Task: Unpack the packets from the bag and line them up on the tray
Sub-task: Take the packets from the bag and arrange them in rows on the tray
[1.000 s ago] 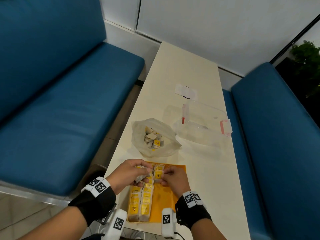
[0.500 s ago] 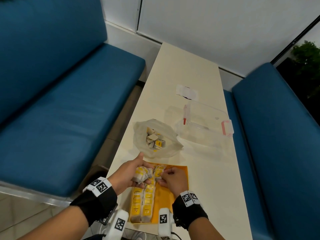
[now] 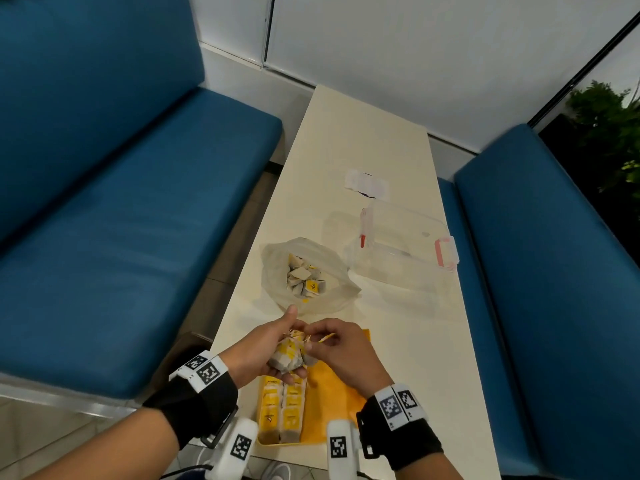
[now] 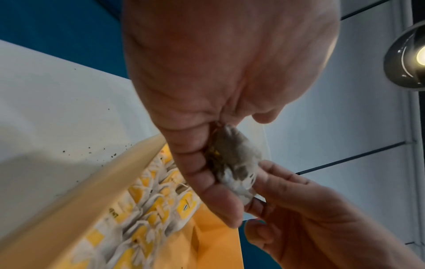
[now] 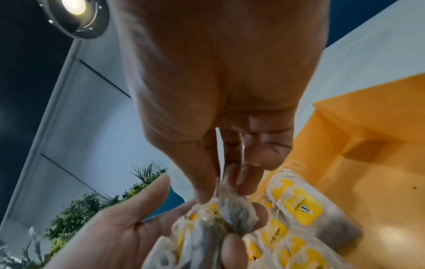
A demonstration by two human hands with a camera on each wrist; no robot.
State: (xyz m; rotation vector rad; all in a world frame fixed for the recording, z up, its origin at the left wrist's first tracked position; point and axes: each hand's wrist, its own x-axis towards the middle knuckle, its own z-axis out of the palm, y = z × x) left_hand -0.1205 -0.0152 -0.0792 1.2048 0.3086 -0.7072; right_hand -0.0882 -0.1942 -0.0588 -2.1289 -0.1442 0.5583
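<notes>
My left hand (image 3: 266,355) cups a bunch of tea packets (image 3: 287,355) above the far end of the yellow tray (image 3: 332,400); its fingers (image 4: 207,182) curl round them. My right hand (image 3: 341,351) pinches one packet (image 5: 234,205) of that bunch at its top, between thumb and fingertips (image 5: 246,174). Two rows of white-and-yellow packets (image 3: 282,414) lie along the tray's left side. The clear plastic bag (image 3: 304,275) lies open beyond the tray with several packets inside.
A clear lidded box (image 3: 401,244) with pink clips stands right of the bag, a small white wrapper (image 3: 367,183) beyond it. The narrow cream table (image 3: 415,341) runs between two blue benches (image 3: 121,220). The tray's right half is bare.
Both hands have lifted off the tray rows. The left hand has turned palm-up with the bunch, and the right hand has come over to pinch a packet in it.
</notes>
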